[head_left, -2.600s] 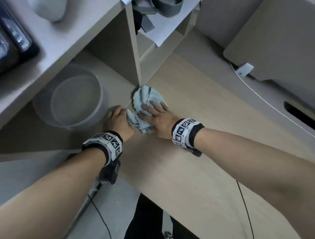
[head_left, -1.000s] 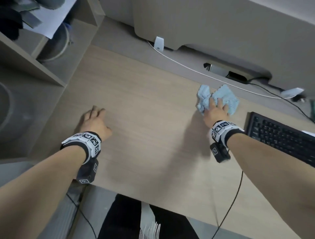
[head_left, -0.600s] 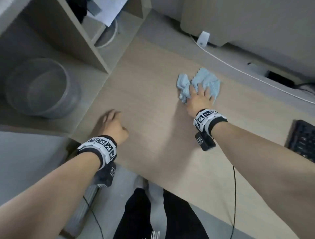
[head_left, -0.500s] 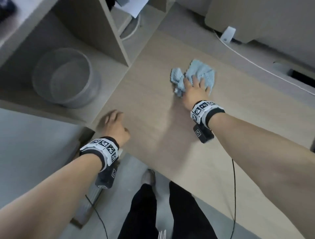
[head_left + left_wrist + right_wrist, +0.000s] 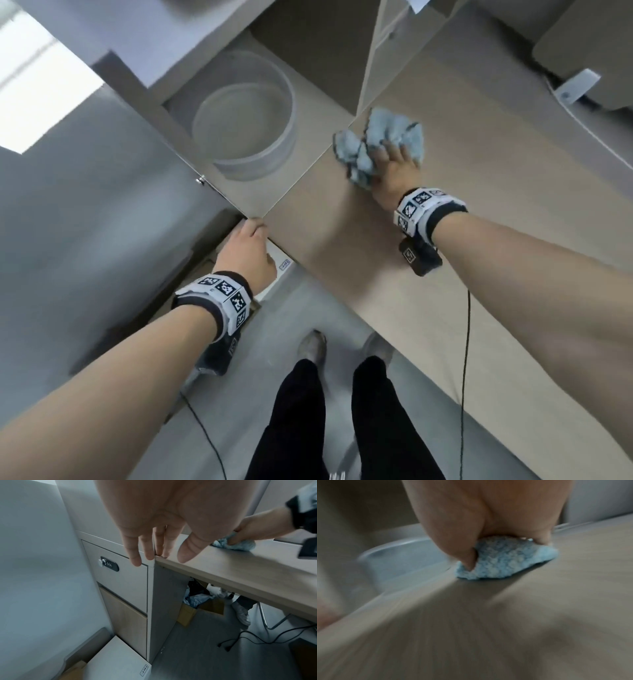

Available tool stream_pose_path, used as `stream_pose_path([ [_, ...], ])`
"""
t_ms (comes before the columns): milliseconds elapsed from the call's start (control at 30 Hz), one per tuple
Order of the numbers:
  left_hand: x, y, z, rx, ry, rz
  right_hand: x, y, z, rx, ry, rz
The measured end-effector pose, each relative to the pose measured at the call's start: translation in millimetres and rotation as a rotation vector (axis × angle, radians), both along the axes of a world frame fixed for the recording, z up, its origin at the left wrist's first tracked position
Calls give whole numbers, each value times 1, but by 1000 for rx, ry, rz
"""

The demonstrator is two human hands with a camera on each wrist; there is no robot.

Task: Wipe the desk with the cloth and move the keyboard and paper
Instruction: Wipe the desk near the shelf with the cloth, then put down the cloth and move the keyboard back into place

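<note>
The light blue cloth [image 5: 378,145] is bunched up on the wooden tabletop [image 5: 479,240], at its far left part, right beside the upright panel [image 5: 368,58] of the shelf unit. It is pressed down by the right hand [image 5: 394,171], which lies flat on top of it with the fingers spread over the fluffy cloth. In the right wrist view the cloth [image 5: 501,559] is seen squashed under the palm, and the thumb [image 5: 464,555] is tucked against its left side. That picture is blurred.

The left hand [image 5: 246,253] is held at the near left corner of the tabletop. In the left wrist view its fingers [image 5: 135,550] are straight and loose, and nothing is held in them. The fingertips are at the corner edge, just above a drawer [image 5: 120,577] with a small number lock [image 5: 109,565]. Whether the edge is touched cannot be told.

A round see-through tub [image 5: 246,123] is seen on the low shelf to the left of the cloth. A white box [image 5: 118,661] with a label is on the floor below the left hand. A white cable [image 5: 582,130] is laid along the far side of the tabletop. Black trousers [image 5: 342,418] and grey shoes are seen on the grey floor near the tabletop's near edge. Cardboard boxes [image 5: 193,611] are kept under the tabletop.
</note>
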State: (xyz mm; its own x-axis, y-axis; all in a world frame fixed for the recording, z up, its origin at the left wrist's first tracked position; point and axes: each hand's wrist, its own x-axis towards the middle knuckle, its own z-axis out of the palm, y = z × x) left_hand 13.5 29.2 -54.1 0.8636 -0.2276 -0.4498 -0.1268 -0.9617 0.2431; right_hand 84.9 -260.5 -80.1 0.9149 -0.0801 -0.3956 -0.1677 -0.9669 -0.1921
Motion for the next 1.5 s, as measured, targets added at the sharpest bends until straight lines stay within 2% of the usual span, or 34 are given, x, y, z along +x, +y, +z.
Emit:
stream_pose_path([
  [33,0,-1,0,-5,6,4,14,1,3,-12,4,-108],
  [100,0,0,0,-9,25,15,20,29,5,-16,28,-75],
  [167,1,2,1,-1,44,7,-6,71,3,23,33,138],
  [233,5,4,4,6,61,-18,-58,108,-5,74,25,420],
  [300,6,4,6,5,91,-35,-104,112,-11,128,33,585],
  [333,5,5,6,6,98,-46,-116,100,-14,135,10,577],
  [400,3,4,6,6,96,-42,-125,57,-15,106,-39,392],
  [533,0,0,5,10,122,-25,-131,-45,-8,-41,-37,-336],
  [600,-3,-4,5,23,134,-33,-138,-50,-5,-73,25,-544],
  [667,-6,-6,3,34,140,-37,-146,-15,-2,-125,28,-484],
  [800,-6,-5,4,37,135,-47,-160,83,7,-1,-62,67],
  [867,-2,-1,5,37,125,-67,-150,106,16,84,-86,164],
  [1067,8,7,13,-20,38,-35,-82,96,41,155,-250,6],
  [1167,6,6,21,-51,16,-33,-70,91,48,154,-193,23],
  [1267,4,-4,33,-75,18,-38,-80,83,56,197,-148,0],
  [1367,4,-32,45,-104,37,-47,-105,53,69,224,-220,-96],
  [1500,-6,-108,59,-150,65,-51,-161,-36,76,247,-220,-319],
])
